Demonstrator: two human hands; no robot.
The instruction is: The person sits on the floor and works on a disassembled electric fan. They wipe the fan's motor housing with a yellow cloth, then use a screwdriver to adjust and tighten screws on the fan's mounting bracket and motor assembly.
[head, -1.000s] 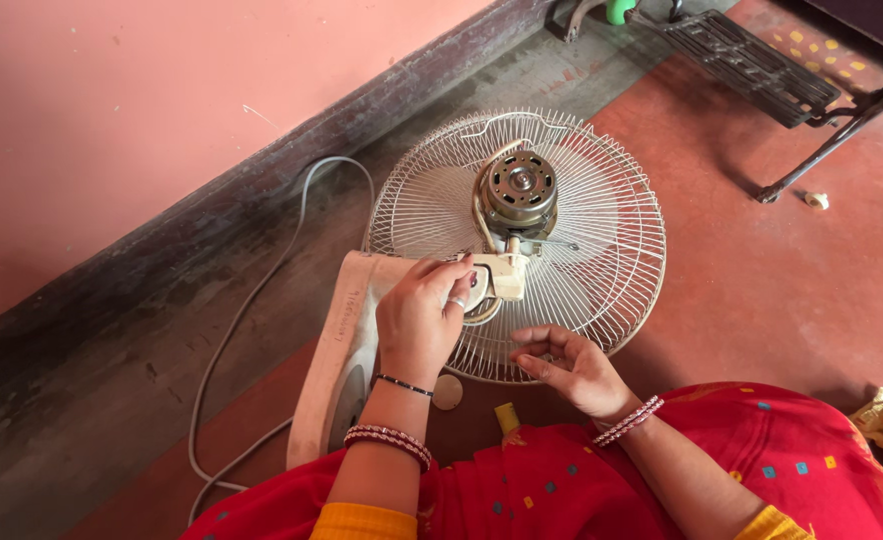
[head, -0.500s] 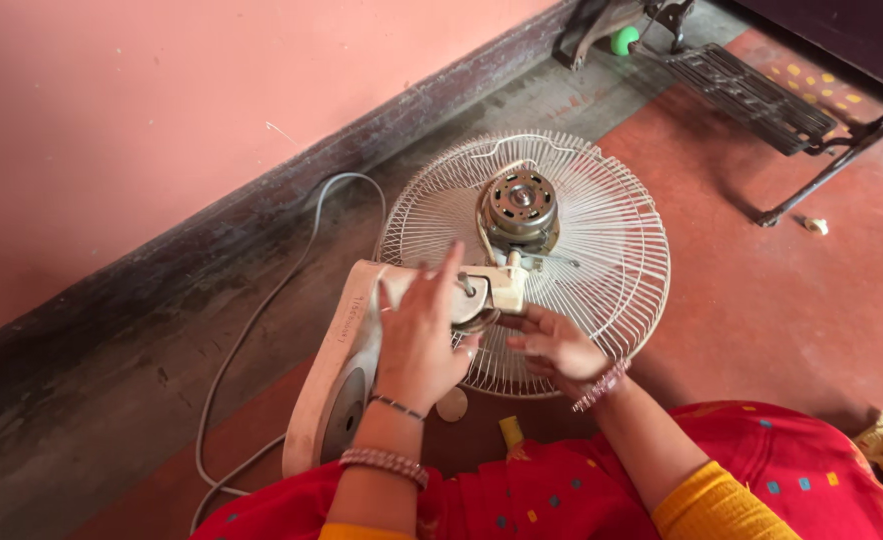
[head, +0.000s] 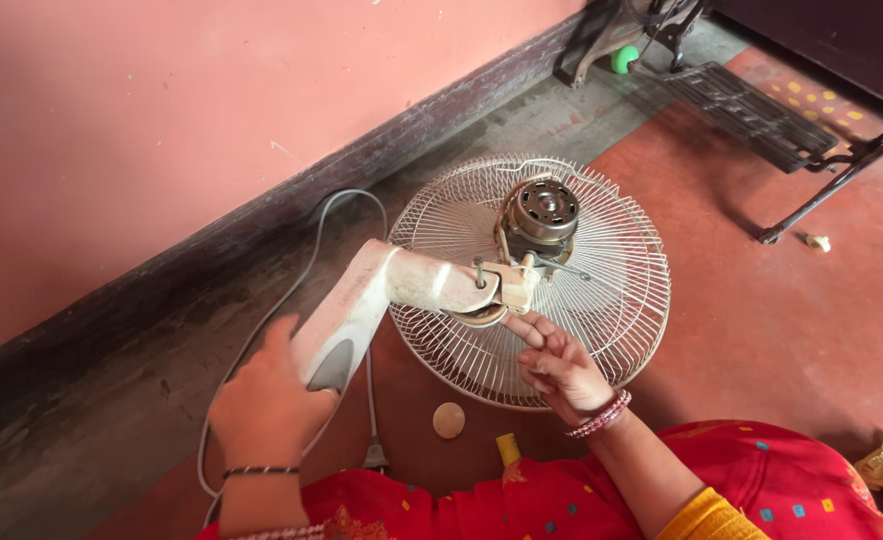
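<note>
Two hands work on a dismantled fan lying on the floor. The left hand (head: 267, 405), at about seven o'clock, is closed around the base end of the fan's white stand (head: 362, 300), which is tilted up off the floor. The right hand (head: 560, 368), at five o'clock, has its fingers loosely bent and apart, fingertips touching the underside of the cream hinge bracket (head: 507, 288) where stand meets motor; it clamps nothing. The bare motor (head: 542, 212) sits at the centre of the round wire guard (head: 622, 300), which lies flat. A grey cord (head: 302, 255) loops along the wall at ten o'clock. A small tan disc (head: 449, 420) and a yellow-handled tool (head: 508, 449) lie near the knees. A black metal frame (head: 752, 100) stands at one o'clock.
</note>
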